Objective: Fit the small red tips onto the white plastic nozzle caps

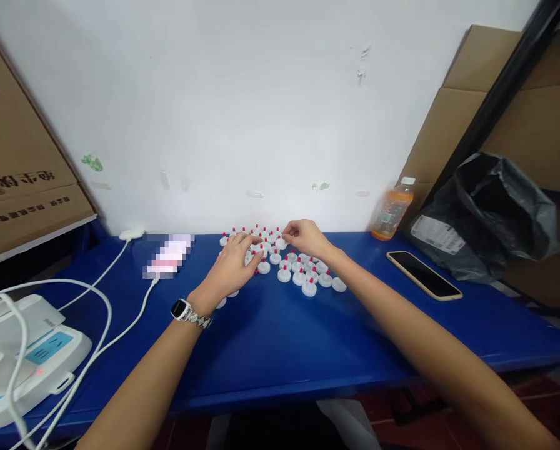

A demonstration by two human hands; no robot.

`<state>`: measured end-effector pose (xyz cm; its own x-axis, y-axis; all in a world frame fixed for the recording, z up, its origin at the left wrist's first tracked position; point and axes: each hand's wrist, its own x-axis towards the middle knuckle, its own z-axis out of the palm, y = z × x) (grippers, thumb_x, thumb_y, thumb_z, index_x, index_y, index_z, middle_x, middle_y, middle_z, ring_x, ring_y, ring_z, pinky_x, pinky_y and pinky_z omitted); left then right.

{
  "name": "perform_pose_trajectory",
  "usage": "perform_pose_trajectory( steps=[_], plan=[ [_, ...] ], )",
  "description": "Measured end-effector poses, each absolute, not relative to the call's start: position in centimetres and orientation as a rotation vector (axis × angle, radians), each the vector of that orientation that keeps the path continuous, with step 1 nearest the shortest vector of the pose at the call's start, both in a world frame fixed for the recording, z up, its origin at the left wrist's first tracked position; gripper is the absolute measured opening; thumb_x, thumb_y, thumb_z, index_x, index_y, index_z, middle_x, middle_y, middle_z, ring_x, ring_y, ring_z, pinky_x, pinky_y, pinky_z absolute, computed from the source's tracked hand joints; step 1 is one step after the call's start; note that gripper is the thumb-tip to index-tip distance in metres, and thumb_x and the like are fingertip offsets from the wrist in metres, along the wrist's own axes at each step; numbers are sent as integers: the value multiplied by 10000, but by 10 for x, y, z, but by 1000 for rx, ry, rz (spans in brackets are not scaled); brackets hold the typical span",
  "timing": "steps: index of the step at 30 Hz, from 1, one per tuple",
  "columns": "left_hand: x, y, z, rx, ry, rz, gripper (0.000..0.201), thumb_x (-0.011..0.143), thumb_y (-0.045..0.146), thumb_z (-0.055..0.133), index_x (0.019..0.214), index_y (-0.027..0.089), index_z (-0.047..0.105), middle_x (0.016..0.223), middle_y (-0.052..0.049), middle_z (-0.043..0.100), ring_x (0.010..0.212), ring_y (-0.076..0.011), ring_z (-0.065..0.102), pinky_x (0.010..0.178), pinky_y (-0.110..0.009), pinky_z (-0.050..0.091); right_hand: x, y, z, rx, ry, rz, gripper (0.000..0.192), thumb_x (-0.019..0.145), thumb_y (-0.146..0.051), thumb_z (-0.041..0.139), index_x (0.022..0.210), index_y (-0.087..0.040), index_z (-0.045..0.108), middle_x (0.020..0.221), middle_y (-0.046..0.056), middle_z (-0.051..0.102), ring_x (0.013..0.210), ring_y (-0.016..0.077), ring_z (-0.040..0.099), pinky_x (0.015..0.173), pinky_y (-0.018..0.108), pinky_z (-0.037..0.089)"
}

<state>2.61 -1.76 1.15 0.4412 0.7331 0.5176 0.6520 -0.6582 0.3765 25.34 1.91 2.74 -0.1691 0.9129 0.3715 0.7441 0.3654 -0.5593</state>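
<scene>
Cardboard boxes [22, 156] leaned at the left end of the blue bench [280, 350], off the working surface, and below them a white device [22, 356] sat at the near left corner with its white cables [97, 300] trailing across the top toward a small charger [130, 234] by the back edge. The left hand [230, 265], a watch [182, 310] on its wrist, lay palm down with fingers spread over the left part of a cluster of white caps with red tips [299, 272], touching them but clamped on none that showed, as if steadying or sorting them. The caps stood upright in rough rows near the middle of the back edge, close together so both hands could reach. The right hand [305, 237] hovered over the rear rows, its fingertips pinched together on one cap. Further right a dark phone [423, 275] lay flat, clear of the caps, an orange bottle [392, 209] stood against the wall, and a black bag [490, 212] slumped at the right end.
</scene>
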Motion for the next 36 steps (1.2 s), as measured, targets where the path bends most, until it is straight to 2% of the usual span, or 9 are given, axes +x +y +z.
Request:
perform_pose_trajectory(
  steps=[4, 7, 10, 13, 16, 20, 25, 29, 36],
  plan=[
    [9, -27, 10, 2556, 1122, 1009, 431, 949, 464, 519, 1311, 228, 527, 1310, -87, 575, 1233, -269, 482, 1060, -460, 405, 220, -16, 35, -1101, -1923, 571, 124, 830, -268, 654, 835, -155, 704, 779, 32, 729, 703, 142, 636, 663, 246, 460],
    [-3, -28, 4, 2553, 1100, 875, 364, 986, 462, 440, 1225, 217, 565, 1169, -85, 630, 1107, -253, 542, 996, -447, 444, 199, -29, 28, -1045, -1928, 611, 185, 890, -316, 594, 892, -159, 692, 794, 33, 722, 708, 146, 628, 679, 262, 451],
    [-14, -26, -2, 2543, 1194, 857, 367, 1018, 452, 339, 1150, 197, 569, 1125, -95, 623, 1067, -256, 535, 958, -449, 459, 191, -31, 14, -1143, -2049, 288, 191, 933, -295, 529, 961, -191, 687, 890, 52, 712, 870, 193, 611, 841, 346, 432],
    [-18, -27, -3, 2532, 1262, 908, 364, 1030, 428, 295, 1150, 189, 542, 1151, -104, 600, 1082, -259, 513, 964, -460, 454, 191, -30, 2, -1189, -2360, -135, 141, 899, -299, 601, 950, -220, 707, 1073, 89, 661, 1092, 275, 503, 982, 474, 324],
    [-16, -30, -3, 2522, 1263, 916, 359, 1033, 420, 272, 1143, 189, 523, 1134, -101, 586, 1077, -256, 511, 976, -469, 452, 189, -28, -5, -1213, -2526, -341, 142, 895, -308, 623, 950, -207, 707, 1157, 122, 603, 1147, 308, 440, 984, 503, 293],
    [-12, -33, -5, 2489, 1242, 896, 344, 995, 451, 388, 1203, 192, 480, 1217, -110, 552, 1185, -271, 482, 1009, -476, 453, 188, -25, -8, -1254, -2525, -376, 124, 902, -274, 615, 928, -179, 691, 1095, 132, 606, 1115, 304, 454, 955, 485, 316],
    [-10, -34, -8, 2482, 1193, 884, 350, 992, 353, 382, 1299, 195, 440, 1291, -127, 530, 1258, -272, 467, 1052, -490, 441, 193, -26, -1, -1118, -2154, 118, 140, 936, -305, 573, 903, -195, 651, 1010, 75, 686, 1028, 236, 571, 940, 430, 391],
    [-2, -40, -7, 2465, 1168, 931, 550, 997, 392, 406, 1497, 207, 270, 1459, -151, 447, 1384, -290, 396, 1131, -524, 369, 194, -31, 2, -920, -1656, 766, 256, 891, -452, 618, 894, -196, 609, 793, 27, 702, 717, 158, 641, 694, 297, 488],
    [5, -46, -9, 2514, 1070, 922, 601, 1020, 430, 362, 1554, 222, 180, 1560, -147, 356, 1461, -270, 319, 1201, -510, 287, 191, -41, 3, -802, -1423, 1040, 358, 712, -506, 793, 796, -188, 652, 665, -11, 646, 615, 117, 588, 608, 254, 476]
  ],
)
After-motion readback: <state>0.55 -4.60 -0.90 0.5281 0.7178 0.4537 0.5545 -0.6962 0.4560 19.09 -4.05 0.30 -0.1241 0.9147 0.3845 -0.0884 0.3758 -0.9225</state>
